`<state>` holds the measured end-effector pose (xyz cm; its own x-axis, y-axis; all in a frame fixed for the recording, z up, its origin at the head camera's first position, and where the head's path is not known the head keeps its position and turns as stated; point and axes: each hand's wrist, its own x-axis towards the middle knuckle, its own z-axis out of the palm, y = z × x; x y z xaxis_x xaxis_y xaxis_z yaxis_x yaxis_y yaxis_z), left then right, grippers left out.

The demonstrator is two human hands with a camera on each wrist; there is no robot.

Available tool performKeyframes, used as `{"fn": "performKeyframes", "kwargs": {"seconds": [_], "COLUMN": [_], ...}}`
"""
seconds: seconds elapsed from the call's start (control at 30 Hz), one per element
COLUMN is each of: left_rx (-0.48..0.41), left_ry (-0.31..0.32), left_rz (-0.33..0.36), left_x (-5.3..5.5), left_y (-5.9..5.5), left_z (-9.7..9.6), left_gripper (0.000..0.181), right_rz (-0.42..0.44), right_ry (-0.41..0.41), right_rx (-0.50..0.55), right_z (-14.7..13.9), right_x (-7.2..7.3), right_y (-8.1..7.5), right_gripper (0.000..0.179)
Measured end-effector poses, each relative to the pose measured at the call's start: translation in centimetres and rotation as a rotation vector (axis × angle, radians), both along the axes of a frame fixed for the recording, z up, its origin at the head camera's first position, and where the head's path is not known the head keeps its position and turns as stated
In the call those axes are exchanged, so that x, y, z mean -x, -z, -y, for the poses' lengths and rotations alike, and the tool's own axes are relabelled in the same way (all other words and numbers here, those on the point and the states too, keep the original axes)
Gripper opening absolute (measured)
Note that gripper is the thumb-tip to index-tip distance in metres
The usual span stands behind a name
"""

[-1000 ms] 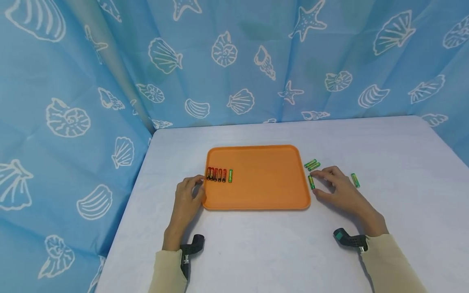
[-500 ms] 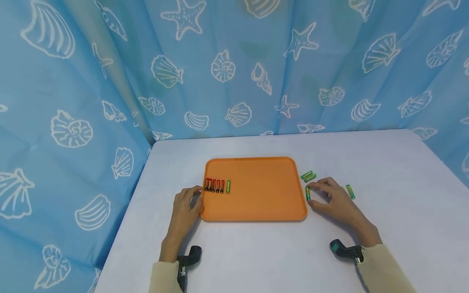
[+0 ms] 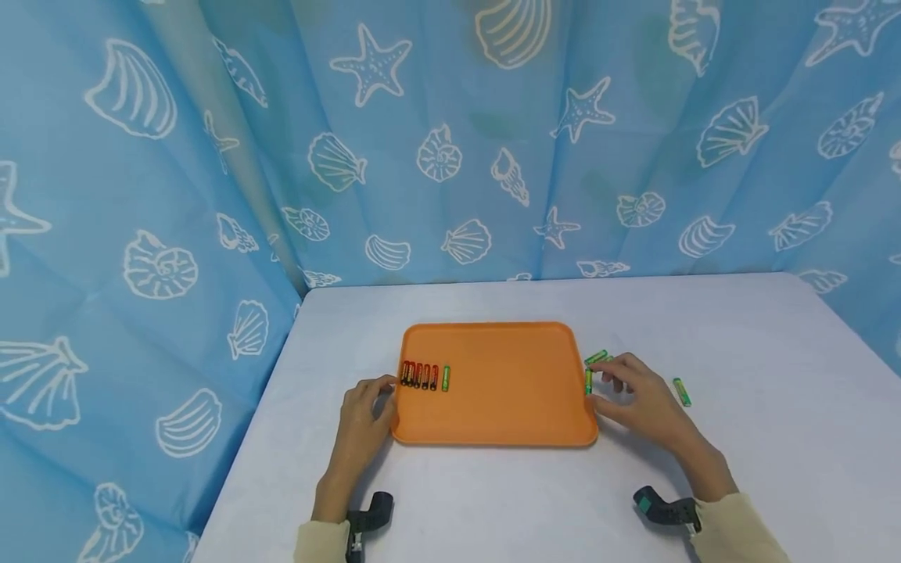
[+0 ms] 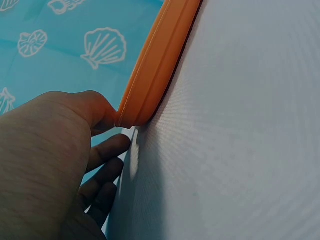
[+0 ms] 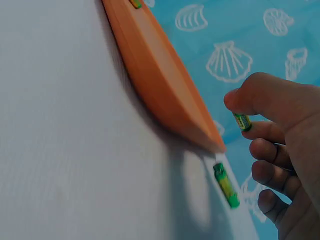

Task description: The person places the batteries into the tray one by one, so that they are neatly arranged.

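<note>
My right hand point(image 3: 644, 403) pinches a green battery point(image 3: 588, 382) between thumb and index finger, over the right rim of the orange tray point(image 3: 507, 383). In the right wrist view that battery point(image 5: 242, 121) shows only in part, past the thumb. My left hand point(image 3: 362, 418) rests against the tray's left edge, thumb and index finger touching it. Inside the tray, several red-and-black batteries point(image 3: 418, 375) stand side by side near the left edge. One green battery point(image 3: 446, 378) lies just right of them.
Two green batteries point(image 3: 596, 357) lie beyond my right fingertips, one partly covered by the hand. Another green battery point(image 3: 681, 392) lies right of that hand on the white table point(image 3: 493, 500). A blue curtain point(image 3: 464, 156) with shells hangs behind.
The right hand has lifted the green battery from beside the tray and moved it slightly left to the rim. The left hand stays at the tray edge. The head view has tilted up.
</note>
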<state>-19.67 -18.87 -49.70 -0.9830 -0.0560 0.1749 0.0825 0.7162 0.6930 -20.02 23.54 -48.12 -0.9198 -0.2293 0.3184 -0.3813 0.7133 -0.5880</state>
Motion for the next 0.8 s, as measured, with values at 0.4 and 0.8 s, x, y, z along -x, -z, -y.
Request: {"fn": "performKeyframes", "kwargs": {"seconds": [0.4,0.8], "left_rx": [0.014,0.020], "left_ry": [-0.014,-0.012], "left_rz": [-0.010,-0.016], "left_x": [-0.2,0.0], "left_y": [0.2,0.0], "left_z": [-0.1,-0.1], "left_gripper": [0.031,0.032], "right_rz": [-0.060,-0.020], "right_ry": [-0.128,-0.171], "right_rx": [0.029,0.002], "right_z": [3.9,8.2], "right_x": [1.6,2.6], "right_y": [-0.8,-1.2], "right_gripper": [0.040,0.042]}}
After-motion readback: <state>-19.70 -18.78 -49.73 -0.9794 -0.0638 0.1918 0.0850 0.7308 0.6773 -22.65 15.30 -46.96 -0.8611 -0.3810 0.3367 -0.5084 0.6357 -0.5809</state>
